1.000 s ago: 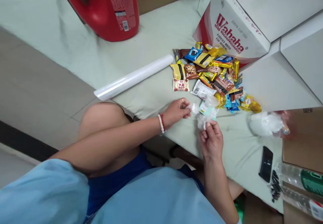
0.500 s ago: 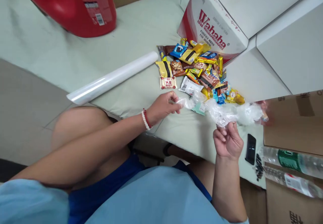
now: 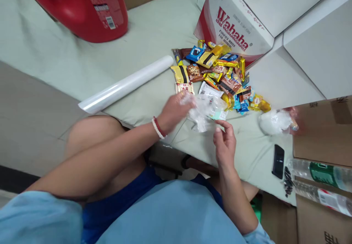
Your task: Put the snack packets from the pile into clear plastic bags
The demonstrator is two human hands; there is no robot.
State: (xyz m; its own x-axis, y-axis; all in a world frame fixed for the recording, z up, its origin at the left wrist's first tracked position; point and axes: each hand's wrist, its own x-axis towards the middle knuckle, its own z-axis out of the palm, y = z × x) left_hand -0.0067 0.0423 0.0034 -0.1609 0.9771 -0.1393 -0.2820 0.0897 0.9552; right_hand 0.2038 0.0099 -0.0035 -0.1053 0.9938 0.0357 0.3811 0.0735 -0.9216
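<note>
Gripping a crumpled clear plastic bag [image 3: 202, 118], the left hand [image 3: 173, 113] of a person in a light blue shirt [image 3: 165, 214] has its fingers closed on the film, a white bracelet [image 3: 157, 129] and a red band circling the wrist. The right hand [image 3: 226, 143] sits just beside the bag's loose end, its grip partly open, fingers loosely curled; it appears to hold nothing, though blur leaves any light touch unclear. The bag partly covers a pale green packet [image 3: 221, 115] and a white packet [image 3: 211, 89] at the near side of a pile of wrapped snacks [image 3: 231, 84] on a pale green cloth [image 3: 154, 31]. A cream packet [image 3: 183, 87] lies just beyond the left hand. To the left, a glossy white roll [image 3: 126, 84] lies slantwise, one end near the pile, with a red jug [image 3: 82, 16] beyond. A "Wahaha" box [image 3: 233, 27] stands behind the snacks. At right are a white plastic bundle [image 3: 274, 122], a black phone [image 3: 278, 161] and two clear bottles [image 3: 324, 174] beside brown cardboard [image 3: 321, 137].
</note>
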